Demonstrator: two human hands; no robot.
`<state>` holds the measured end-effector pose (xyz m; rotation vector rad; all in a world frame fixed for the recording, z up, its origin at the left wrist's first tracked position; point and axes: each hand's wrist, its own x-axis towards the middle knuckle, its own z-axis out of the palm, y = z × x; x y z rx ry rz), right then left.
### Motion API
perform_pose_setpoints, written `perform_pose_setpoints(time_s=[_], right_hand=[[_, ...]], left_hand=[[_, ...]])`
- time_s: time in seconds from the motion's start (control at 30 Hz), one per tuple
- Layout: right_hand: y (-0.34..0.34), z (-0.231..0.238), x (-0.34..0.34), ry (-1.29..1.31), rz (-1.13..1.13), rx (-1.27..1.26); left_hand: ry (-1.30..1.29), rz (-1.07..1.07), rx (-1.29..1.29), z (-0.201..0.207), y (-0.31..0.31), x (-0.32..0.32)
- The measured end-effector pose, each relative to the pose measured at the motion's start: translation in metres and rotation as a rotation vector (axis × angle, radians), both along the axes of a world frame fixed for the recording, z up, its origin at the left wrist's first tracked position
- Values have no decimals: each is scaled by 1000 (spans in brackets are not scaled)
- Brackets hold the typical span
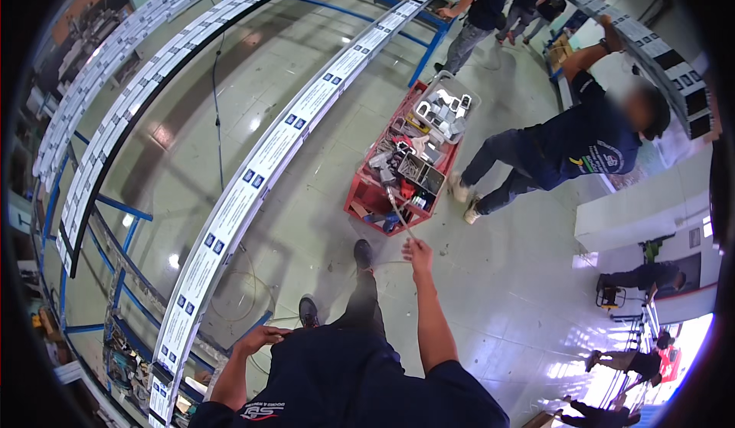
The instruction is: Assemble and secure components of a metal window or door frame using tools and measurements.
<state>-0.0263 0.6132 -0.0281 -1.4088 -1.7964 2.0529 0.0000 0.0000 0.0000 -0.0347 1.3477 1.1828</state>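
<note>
My right hand (417, 253) is reached forward, its fingers closed round a thin pale hose (401, 217). The hose runs up to a grey hand tool (387, 177) on the near end of a red tool cart (354, 198). Beside my waist, my left hand (260, 339) is bent in against the dark shirt, fingers together; whatever they pinch is hidden. To the left of my body, a long white film-wrapped profile (256, 175) with dark blue marks stretches from beside me to the far end.
More wrapped profiles (145, 83) lie on blue metal racks (126, 207) at left. A grey bin (468, 91) of metal parts sits on the cart. One person (566, 141) holds a profile at right; another (478, 14) stands beyond the cart. A cable (217, 114) trails on the floor.
</note>
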Motion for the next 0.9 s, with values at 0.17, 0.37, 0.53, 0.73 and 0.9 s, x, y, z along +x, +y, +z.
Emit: perform_pose_setpoints(time_s=[0.17,0.37,0.53,0.73,0.9], right_hand=[[106,-35,-142,88,180,628],[89,-46,-296,-402,770,882],[52,-90,-301,-488,1044,851],[87,-79,-279,-92,956,790],[102,-4,-291,-199,1189,1165]], left_hand=[[253,-17,-188,10,128,-25],[290,146,-348,48,235,-48],[307,522,-465,69,247,-9],[536,473,-689,38,244,48],[493,862,-761,49,258,99]])
